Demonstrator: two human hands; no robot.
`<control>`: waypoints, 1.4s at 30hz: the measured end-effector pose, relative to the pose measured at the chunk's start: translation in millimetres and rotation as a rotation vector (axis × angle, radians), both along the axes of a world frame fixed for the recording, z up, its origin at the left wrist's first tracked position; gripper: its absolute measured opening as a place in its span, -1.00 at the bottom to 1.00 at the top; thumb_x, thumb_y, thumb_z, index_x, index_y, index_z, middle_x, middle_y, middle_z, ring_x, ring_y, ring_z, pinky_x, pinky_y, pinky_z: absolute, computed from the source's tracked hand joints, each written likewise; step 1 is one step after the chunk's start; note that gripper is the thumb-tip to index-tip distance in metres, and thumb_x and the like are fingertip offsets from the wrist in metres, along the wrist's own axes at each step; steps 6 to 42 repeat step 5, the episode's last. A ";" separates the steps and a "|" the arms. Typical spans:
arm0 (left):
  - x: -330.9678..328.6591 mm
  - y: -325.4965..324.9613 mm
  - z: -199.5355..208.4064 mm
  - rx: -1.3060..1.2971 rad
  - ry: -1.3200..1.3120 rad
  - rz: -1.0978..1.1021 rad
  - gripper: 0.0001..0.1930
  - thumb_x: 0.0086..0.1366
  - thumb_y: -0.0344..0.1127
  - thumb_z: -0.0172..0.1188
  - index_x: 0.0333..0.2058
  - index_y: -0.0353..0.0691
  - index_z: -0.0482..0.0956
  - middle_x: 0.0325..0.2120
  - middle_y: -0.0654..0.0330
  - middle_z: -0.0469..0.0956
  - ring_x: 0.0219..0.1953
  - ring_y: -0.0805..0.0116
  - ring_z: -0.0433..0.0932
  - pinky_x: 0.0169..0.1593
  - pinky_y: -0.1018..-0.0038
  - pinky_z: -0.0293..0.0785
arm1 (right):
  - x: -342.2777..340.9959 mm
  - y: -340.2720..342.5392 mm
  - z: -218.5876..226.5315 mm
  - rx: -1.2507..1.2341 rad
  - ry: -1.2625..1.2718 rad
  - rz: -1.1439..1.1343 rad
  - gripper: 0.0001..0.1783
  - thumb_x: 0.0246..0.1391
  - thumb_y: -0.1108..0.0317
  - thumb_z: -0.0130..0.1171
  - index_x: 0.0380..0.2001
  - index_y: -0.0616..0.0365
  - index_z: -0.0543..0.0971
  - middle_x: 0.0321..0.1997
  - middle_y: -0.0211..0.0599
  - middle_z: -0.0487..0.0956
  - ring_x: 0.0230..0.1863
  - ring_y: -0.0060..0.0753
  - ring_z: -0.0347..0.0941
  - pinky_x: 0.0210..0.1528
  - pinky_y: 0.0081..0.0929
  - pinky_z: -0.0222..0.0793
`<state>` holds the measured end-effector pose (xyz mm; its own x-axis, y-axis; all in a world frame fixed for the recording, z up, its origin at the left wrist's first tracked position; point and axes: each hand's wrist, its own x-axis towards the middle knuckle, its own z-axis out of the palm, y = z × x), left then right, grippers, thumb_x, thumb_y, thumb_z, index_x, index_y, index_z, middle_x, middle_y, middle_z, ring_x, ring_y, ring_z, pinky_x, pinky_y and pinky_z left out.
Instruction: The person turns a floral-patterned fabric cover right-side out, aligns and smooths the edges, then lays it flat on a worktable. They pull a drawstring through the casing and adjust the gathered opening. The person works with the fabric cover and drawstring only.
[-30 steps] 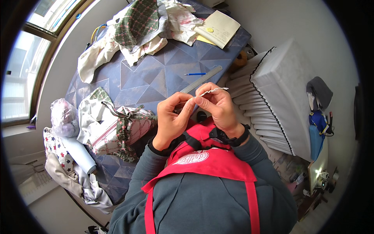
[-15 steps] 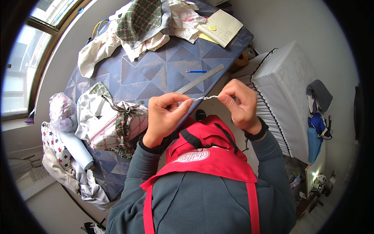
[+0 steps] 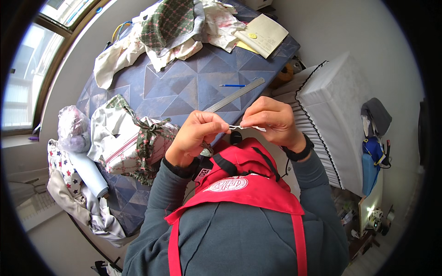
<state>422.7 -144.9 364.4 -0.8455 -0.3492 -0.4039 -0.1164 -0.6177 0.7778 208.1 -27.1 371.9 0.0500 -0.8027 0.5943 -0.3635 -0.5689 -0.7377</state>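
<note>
A thin white twisted cord (image 3: 235, 127) is stretched between my two hands, just above the table's front edge. My left hand (image 3: 195, 133) pinches one end between thumb and forefinger. On the other side, my right hand (image 3: 272, 120) grips the cord with its fingertips, and a flatter white tail sticks out below those fingers. A small piece of green patterned cloth (image 3: 206, 149) shows beneath my left hand; whether that hand holds it I cannot tell. Below lies the red apron (image 3: 239, 161) I wear.
On the blue patterned table (image 3: 170, 87) are a steel ruler (image 3: 237, 94), a blue pencil (image 3: 232, 85), a notebook (image 3: 264, 34) and heaped cloth (image 3: 168, 27). To the left sit a floral drawstring bag (image 3: 133, 142), bagged yarn (image 3: 73, 129) and a pale blue roll (image 3: 90, 175). A white-covered block (image 3: 336, 101) stands right.
My hands have come closer together, shortening the visible stretch of cord. The right hand has moved left and slightly down, and a white tail now shows beneath its fingers.
</note>
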 end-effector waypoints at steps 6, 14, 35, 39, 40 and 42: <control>2.7 -2.9 -9.6 0.258 0.105 -0.057 -0.86 0.27 -0.41 0.21 -0.36 -0.38 0.67 -0.74 0.43 0.33 -0.71 0.66 0.11 -0.60 0.61 -0.06 | 7.2 -0.2 2.7 0.154 -0.107 0.045 -0.70 -0.08 0.70 0.28 -0.24 0.15 0.67 -0.31 -0.29 0.62 -0.28 -0.25 0.57 -0.23 -0.46 0.48; 2.7 -2.9 -9.6 0.258 0.105 -0.057 -0.86 0.27 -0.41 0.21 -0.36 -0.38 0.67 -0.74 0.43 0.33 -0.71 0.66 0.11 -0.60 0.61 -0.06 | 7.2 -0.2 2.7 0.154 -0.107 0.045 -0.70 -0.08 0.70 0.28 -0.24 0.15 0.67 -0.31 -0.29 0.62 -0.28 -0.25 0.57 -0.23 -0.46 0.48; 2.7 -2.9 -9.6 0.258 0.105 -0.057 -0.86 0.27 -0.41 0.21 -0.36 -0.38 0.67 -0.74 0.43 0.33 -0.71 0.66 0.11 -0.60 0.61 -0.06 | 7.2 -0.2 2.7 0.154 -0.107 0.045 -0.70 -0.08 0.70 0.28 -0.24 0.15 0.67 -0.31 -0.29 0.62 -0.28 -0.25 0.57 -0.23 -0.46 0.48; 2.7 -2.9 -9.6 0.258 0.105 -0.057 -0.86 0.27 -0.41 0.21 -0.36 -0.38 0.67 -0.74 0.43 0.33 -0.71 0.66 0.11 -0.60 0.61 -0.06 | 7.2 -0.2 2.7 0.154 -0.107 0.045 -0.70 -0.08 0.70 0.28 -0.24 0.15 0.67 -0.31 -0.29 0.62 -0.28 -0.25 0.57 -0.23 -0.46 0.48; 2.7 -2.9 -9.6 0.258 0.105 -0.057 -0.86 0.27 -0.41 0.21 -0.36 -0.38 0.67 -0.74 0.43 0.33 -0.71 0.66 0.11 -0.60 0.61 -0.06 | 7.2 -0.2 2.7 0.154 -0.107 0.045 -0.70 -0.08 0.70 0.28 -0.24 0.15 0.67 -0.31 -0.29 0.62 -0.28 -0.25 0.57 -0.23 -0.46 0.48; 2.7 -2.9 -9.6 0.258 0.105 -0.057 -0.86 0.27 -0.41 0.21 -0.36 -0.38 0.67 -0.74 0.43 0.33 -0.71 0.66 0.11 -0.60 0.61 -0.06 | 7.2 -0.2 2.7 0.154 -0.107 0.045 -0.70 -0.08 0.70 0.28 -0.24 0.15 0.67 -0.31 -0.29 0.62 -0.28 -0.25 0.57 -0.23 -0.46 0.48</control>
